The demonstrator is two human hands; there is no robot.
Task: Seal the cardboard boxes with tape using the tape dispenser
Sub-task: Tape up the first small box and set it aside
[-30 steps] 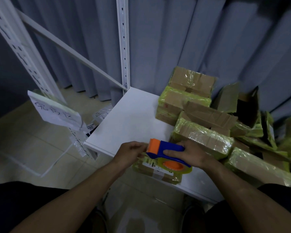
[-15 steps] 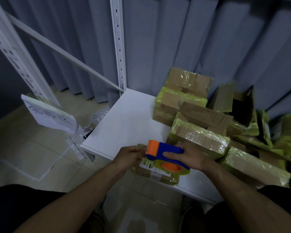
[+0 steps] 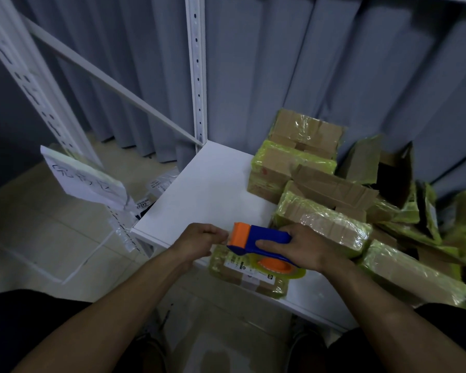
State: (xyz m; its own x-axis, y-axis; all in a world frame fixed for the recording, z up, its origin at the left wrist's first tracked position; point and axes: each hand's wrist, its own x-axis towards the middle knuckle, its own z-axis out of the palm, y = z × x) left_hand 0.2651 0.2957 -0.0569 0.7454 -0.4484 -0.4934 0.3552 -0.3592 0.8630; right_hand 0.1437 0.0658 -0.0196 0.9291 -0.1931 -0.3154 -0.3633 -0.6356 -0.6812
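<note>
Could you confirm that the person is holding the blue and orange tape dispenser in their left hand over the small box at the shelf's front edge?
Not quite: the head view shows the right hand gripping the tape dispenser. The left hand is at its orange front end. The rest holds: it sits over the small box at the front edge of the white shelf.

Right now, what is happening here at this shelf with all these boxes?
A person is taping a small cardboard box that lies at the front edge of a white shelf. The right hand grips a blue and orange tape dispenser over the box, and the left hand is closed at the dispenser's orange front end. More boxes wrapped in yellowish tape are piled on the right; some behind them have open flaps.
</note>
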